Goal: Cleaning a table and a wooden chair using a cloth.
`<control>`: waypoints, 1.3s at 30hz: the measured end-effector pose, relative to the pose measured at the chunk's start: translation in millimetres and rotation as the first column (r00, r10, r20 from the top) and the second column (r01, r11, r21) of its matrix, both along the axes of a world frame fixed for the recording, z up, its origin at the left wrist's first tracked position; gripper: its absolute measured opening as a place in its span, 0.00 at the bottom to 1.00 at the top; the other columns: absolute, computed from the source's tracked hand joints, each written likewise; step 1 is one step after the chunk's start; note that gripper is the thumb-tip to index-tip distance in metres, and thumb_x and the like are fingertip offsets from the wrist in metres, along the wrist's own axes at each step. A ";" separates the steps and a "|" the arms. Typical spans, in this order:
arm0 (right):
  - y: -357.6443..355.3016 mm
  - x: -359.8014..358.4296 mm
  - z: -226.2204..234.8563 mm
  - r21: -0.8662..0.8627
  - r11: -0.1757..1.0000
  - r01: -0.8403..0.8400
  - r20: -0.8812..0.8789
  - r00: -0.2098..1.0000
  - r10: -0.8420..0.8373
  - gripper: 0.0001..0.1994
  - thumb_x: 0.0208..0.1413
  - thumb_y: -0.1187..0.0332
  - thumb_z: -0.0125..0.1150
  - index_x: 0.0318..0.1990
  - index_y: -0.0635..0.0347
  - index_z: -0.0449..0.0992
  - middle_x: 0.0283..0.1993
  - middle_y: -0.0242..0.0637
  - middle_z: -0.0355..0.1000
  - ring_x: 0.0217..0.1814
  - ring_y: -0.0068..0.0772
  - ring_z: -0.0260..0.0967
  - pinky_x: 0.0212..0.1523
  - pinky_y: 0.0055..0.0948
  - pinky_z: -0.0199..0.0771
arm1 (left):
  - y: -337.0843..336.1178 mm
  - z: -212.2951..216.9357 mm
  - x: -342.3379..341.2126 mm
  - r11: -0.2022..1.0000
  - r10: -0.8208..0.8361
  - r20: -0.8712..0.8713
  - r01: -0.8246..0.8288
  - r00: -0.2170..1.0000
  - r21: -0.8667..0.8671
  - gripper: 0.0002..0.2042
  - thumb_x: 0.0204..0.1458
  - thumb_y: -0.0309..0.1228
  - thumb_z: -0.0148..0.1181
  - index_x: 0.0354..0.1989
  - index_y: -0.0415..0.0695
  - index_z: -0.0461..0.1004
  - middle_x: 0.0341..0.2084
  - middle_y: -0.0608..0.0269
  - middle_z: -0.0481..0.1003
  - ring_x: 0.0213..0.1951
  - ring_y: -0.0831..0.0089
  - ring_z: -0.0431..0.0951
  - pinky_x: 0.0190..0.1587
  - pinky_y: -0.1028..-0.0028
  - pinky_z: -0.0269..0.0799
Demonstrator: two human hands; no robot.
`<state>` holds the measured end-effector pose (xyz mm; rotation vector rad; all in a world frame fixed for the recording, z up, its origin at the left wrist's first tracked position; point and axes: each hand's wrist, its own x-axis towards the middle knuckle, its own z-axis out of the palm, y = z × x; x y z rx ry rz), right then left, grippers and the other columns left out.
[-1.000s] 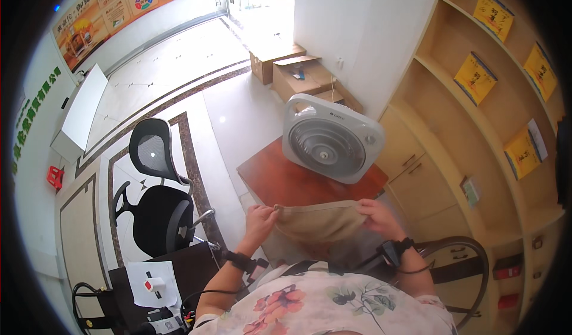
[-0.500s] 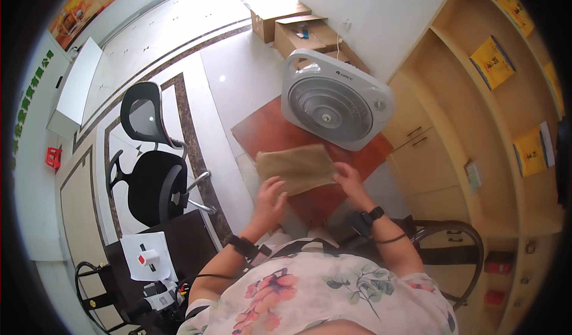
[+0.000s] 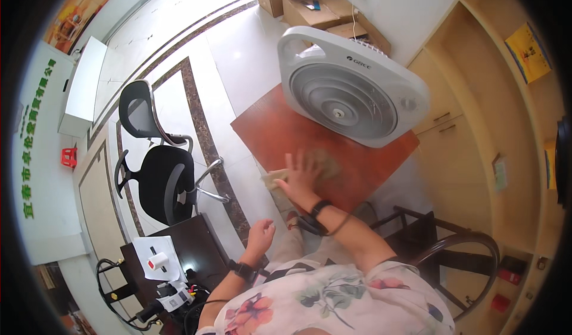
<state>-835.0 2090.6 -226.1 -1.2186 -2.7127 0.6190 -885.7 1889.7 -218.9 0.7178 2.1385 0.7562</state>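
Note:
A tan cloth (image 3: 325,163) lies crumpled on the reddish-brown tabletop (image 3: 268,123), partly smeared by motion. My right hand (image 3: 301,183) is on it with fingers spread, palm down, near the table's left edge; part of the cloth sticks out to the left of the hand. Lower and to the left, off the tabletop, my left hand (image 3: 260,237) is loosely curled, and nothing shows in it. A grey box fan (image 3: 351,91) with a round grille stands at the far side of the tabletop.
A black office chair (image 3: 164,183) stands at the left. Below it is a dark table (image 3: 199,240) with papers and a device. Cardboard boxes (image 3: 316,7) sit behind the fan. Wooden shelves (image 3: 476,85) line the right, near a dark chair (image 3: 411,240).
Both hands held the cloth spread out before. Now the left hand has let go and drawn back downward, while the right hand has moved left and presses the crumpled cloth onto the tabletop.

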 end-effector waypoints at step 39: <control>136.2 -161.4 -25.5 0.172 0.984 0.052 0.038 0.997 -0.059 0.19 0.46 0.73 0.53 0.49 0.52 0.68 0.59 0.43 0.54 0.53 0.55 0.56 0.47 0.46 0.65 | 119.0 -34.3 -17.6 0.796 -0.605 -0.518 0.472 0.605 -0.379 0.33 0.45 0.28 0.51 0.63 0.48 0.49 0.65 0.56 0.39 0.66 0.56 0.35 0.55 0.45 0.52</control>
